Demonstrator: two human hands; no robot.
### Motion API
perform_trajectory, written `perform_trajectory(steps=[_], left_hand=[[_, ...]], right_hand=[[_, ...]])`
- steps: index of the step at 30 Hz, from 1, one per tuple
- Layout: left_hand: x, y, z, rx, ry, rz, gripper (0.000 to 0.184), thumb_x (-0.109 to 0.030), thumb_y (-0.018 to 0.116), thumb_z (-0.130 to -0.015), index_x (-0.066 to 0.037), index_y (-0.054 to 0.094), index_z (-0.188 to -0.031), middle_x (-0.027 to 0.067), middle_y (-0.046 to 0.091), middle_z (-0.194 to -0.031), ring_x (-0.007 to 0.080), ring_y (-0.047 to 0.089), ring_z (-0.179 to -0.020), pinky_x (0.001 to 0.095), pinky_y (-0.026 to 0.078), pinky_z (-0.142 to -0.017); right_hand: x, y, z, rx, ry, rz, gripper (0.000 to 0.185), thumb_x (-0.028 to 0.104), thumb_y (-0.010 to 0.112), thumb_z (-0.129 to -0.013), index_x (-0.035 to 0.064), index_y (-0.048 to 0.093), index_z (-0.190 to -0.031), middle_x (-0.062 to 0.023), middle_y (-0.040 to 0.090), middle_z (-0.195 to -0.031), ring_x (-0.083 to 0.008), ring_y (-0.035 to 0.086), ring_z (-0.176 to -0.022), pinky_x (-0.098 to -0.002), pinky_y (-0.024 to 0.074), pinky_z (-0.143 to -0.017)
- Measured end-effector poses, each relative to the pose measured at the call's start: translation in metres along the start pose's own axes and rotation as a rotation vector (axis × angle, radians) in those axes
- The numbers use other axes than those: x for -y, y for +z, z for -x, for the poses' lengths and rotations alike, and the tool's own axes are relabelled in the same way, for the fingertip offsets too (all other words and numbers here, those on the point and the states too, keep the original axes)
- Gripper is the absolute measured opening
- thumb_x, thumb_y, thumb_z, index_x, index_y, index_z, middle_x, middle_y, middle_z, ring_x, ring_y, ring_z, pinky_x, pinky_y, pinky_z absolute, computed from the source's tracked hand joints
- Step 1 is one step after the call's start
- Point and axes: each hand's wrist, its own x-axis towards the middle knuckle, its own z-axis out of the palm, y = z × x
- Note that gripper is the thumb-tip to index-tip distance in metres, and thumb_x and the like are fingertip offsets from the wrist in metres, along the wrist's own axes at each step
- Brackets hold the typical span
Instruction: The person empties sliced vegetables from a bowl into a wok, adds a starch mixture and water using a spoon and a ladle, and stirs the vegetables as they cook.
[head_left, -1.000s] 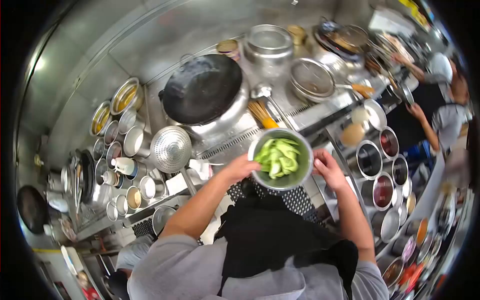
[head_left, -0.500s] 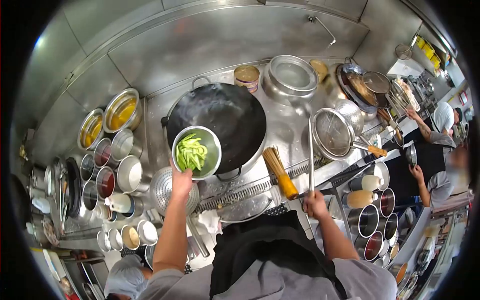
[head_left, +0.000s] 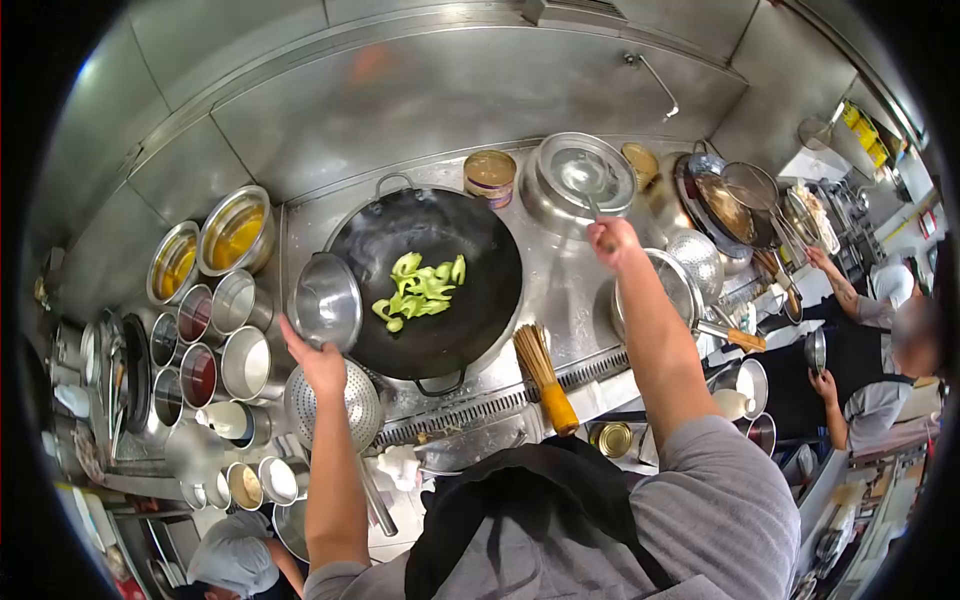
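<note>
Tilted at the left rim of the black wok (head_left: 425, 350) is an emptied metal bowl (head_left: 328, 305), held at its lower edge by my left hand (head_left: 318, 362). Sliced green vegetables (head_left: 420, 288) lie in a loose heap in the middle of the wok, with faint steam above. My right hand (head_left: 612, 243) is closed round the handle of a ladle (head_left: 594, 206), whose head is over or in the large metal pot (head_left: 560, 205) at the back. A perforated skimmer (head_left: 340, 410) rests below my left hand.
A bamboo brush (head_left: 545, 378) lies right of the wok, near strainers (head_left: 680, 285). An open tin (head_left: 490, 175) stands behind. Bowls of yellow liquid (head_left: 237, 232) and several metal containers (head_left: 248, 362) line the left side. Another person (head_left: 850, 340) works at the right.
The green vegetables have gone from the bowl into the wok. My left hand has moved left with the bowl. My right hand has swung forward with the ladle to the pot.
</note>
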Motion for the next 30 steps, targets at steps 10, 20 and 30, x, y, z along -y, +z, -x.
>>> perform_trajectory(steps=[10,20,30], left_hand=[[0.044,-0.086,0.038,0.272,-0.883,0.802,0.065,0.002,0.047,-0.075,-0.012,0.031,-0.136,0.0133,0.052,-0.118,0.0229,0.062,-0.085,0.0293,0.052,-0.047],[0.025,-0.064,0.014,0.335,-0.942,0.777,0.056,-0.002,0.05,-0.078,-0.013,0.034,-0.131,0.0128,0.056,-0.104,0.0235,0.061,-0.073,0.0318,0.051,-0.051],[0.029,-0.142,0.072,0.124,-1.031,0.839,0.052,-0.003,0.047,-0.078,-0.01,0.038,-0.128,0.0148,0.057,-0.105,0.0235,0.062,-0.073,0.0307,0.053,-0.049]], right_hand=[[-0.014,0.051,0.129,0.355,0.161,-0.378,0.012,0.006,0.046,-0.092,0.0053,0.048,-0.08,0.0,0.045,-0.067,-0.0088,0.046,-0.056,-0.0206,0.0402,-0.046],[-0.081,0.069,0.303,0.519,0.43,-0.472,0.008,0.007,0.049,-0.093,0.0051,0.054,-0.098,-0.0048,0.05,-0.084,-0.0061,0.046,-0.056,-0.0182,0.0404,-0.042],[-0.106,-0.025,0.237,0.517,-0.171,1.028,0.071,-0.004,0.049,-0.083,0.014,0.026,-0.148,0.0009,0.045,-0.068,-0.0056,0.039,-0.047,-0.0206,0.0337,-0.038]])
